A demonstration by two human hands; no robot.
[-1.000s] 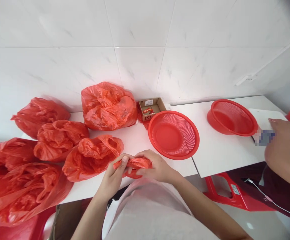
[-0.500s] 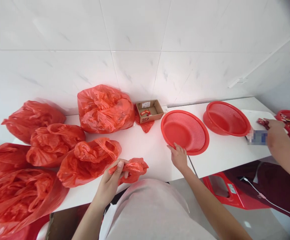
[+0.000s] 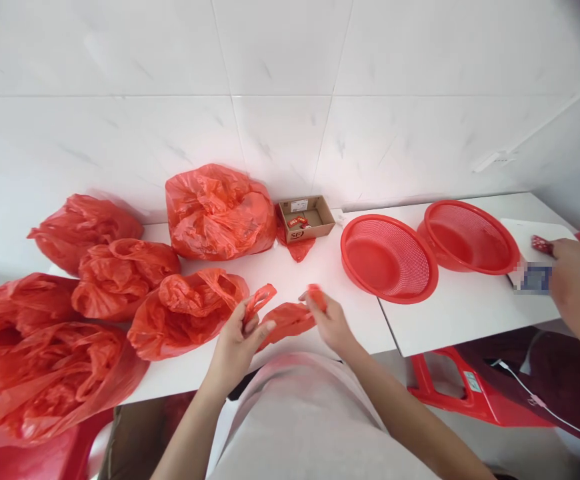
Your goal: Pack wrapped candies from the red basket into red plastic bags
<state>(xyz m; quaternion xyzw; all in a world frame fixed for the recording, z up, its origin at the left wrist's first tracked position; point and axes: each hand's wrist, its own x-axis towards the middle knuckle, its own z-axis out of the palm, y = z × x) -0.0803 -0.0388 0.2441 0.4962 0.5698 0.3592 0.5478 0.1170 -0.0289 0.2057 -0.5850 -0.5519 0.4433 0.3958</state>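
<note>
A small red plastic bag (image 3: 288, 320) hangs stretched between my two hands, just in front of my body. My left hand (image 3: 237, 343) grips one handle loop of it, and my right hand (image 3: 331, 322) pinches the other side. Left of my hands sits an open red plastic bag (image 3: 190, 317) with crumpled plastic inside. A red mesh basket (image 3: 387, 259) stands beyond my right hand, apart from it, and a second red basket (image 3: 470, 237) is right behind that one.
Several stuffed red bags (image 3: 220, 213) crowd the left of the white table (image 3: 315, 283). A small cardboard box (image 3: 306, 219) holds red packets near the wall. At right, a co-worker's hand (image 3: 570, 260) holds a red patterned item (image 3: 541, 245). A red stool (image 3: 475, 387) stands below.
My right hand has let go of the basket's rim and moved left to take hold of the bag. The bag, bunched up in my left hand before, is now spread between both hands.
</note>
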